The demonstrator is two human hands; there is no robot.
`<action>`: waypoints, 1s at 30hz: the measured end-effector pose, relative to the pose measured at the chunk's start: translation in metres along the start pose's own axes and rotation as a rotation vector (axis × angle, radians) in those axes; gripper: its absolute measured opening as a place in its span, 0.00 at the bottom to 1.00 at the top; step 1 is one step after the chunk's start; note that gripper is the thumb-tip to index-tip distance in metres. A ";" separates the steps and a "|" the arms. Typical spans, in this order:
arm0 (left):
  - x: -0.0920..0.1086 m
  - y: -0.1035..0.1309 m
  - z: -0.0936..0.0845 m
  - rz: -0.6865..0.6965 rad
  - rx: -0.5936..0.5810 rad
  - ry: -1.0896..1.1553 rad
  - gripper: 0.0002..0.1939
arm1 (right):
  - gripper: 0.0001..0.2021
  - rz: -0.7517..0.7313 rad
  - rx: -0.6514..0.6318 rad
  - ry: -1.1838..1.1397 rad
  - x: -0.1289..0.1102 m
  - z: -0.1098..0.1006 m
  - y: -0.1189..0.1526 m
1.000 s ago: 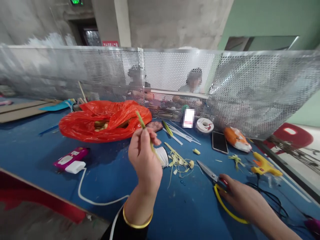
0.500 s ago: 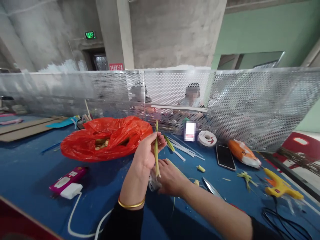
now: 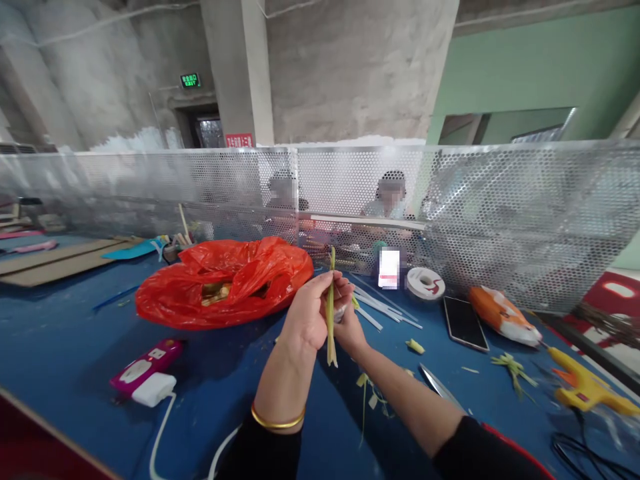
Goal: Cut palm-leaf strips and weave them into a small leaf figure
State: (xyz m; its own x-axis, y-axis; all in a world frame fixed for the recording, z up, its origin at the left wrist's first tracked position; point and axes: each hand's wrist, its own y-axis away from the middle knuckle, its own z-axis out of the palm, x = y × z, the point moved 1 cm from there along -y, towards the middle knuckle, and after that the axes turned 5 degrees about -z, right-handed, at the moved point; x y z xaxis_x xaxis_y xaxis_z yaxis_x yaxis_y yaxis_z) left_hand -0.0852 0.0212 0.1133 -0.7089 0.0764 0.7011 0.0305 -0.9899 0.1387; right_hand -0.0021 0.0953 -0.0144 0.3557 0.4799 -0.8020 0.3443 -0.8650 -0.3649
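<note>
My left hand (image 3: 305, 317) is raised over the blue table, palm turned inward, its thumb and fingers closed around a long, narrow yellow-green leaf strip (image 3: 331, 323). The strip stands nearly upright, with a pointed top and a frayed, split lower end. Behind it, close against the left palm, is my right hand (image 3: 351, 331). Its fingers are mostly hidden, and a small whitish, shiny thing (image 3: 340, 313) shows between the hands, too covered to name. Beyond them lie white flat strips (image 3: 383, 308). Leaf scraps (image 3: 373, 393) lie below the right forearm.
Left stands a red plastic bag (image 3: 165, 297), with a purple device (image 3: 150, 367) and white cable nearer. To the right are scissors (image 3: 440, 387), a ribbon roll (image 3: 425, 283), a phone (image 3: 465, 323), an orange packet (image 3: 503, 317) and a yellow glue gun (image 3: 583, 383). Behind is a perforated metal screen (image 3: 500, 220).
My right hand has risen from below the leaf strip to behind my left hand, the whitish thing with it. The whole view has shifted slightly, so things appear further right.
</note>
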 end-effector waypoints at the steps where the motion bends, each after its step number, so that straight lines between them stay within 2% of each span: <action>1: 0.000 0.001 0.000 -0.007 -0.006 -0.008 0.10 | 0.31 0.058 0.014 0.035 0.003 -0.003 0.007; 4: -0.004 0.004 0.003 -0.050 -0.070 -0.056 0.11 | 0.33 0.128 0.056 0.096 0.004 -0.026 0.031; 6: -0.016 0.008 0.008 -0.099 -0.136 -0.111 0.11 | 0.27 0.104 0.094 0.111 -0.001 -0.056 0.050; 8: -0.038 0.014 0.013 -0.161 -0.215 -0.195 0.10 | 0.21 0.070 0.145 0.110 -0.007 -0.093 0.073; 11: -0.080 0.029 0.020 -0.331 -0.318 -0.351 0.09 | 0.15 -0.002 0.252 0.070 -0.018 -0.146 0.111; 14: -0.112 0.042 0.024 -0.399 -0.367 -0.432 0.10 | 0.15 0.079 0.265 -0.046 -0.021 -0.175 0.144; 16: -0.125 0.046 0.025 -0.435 -0.384 -0.475 0.10 | 0.15 0.162 0.205 -0.215 -0.018 -0.178 0.158; 20: -0.139 0.042 0.023 -0.519 -0.405 -0.524 0.13 | 0.15 0.234 0.117 -0.536 -0.004 -0.164 0.169; 24: -0.147 0.036 0.018 -0.549 -0.416 -0.546 0.11 | 0.12 0.242 0.018 -0.563 0.003 -0.152 0.169; 27: -0.151 0.033 0.016 -0.532 -0.397 -0.618 0.11 | 0.16 0.294 0.090 -0.544 0.003 -0.153 0.169; 30: -0.151 0.031 0.015 -0.488 -0.343 -0.722 0.10 | 0.15 0.409 0.146 -0.619 0.004 -0.156 0.170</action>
State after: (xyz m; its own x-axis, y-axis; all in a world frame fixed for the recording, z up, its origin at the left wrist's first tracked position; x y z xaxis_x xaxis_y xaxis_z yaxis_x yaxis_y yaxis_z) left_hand 0.0332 -0.0194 0.0218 0.0247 0.4349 0.9001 -0.4464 -0.8009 0.3992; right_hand 0.1935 -0.0269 -0.0058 -0.1376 -0.0159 -0.9904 0.1562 -0.9877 -0.0058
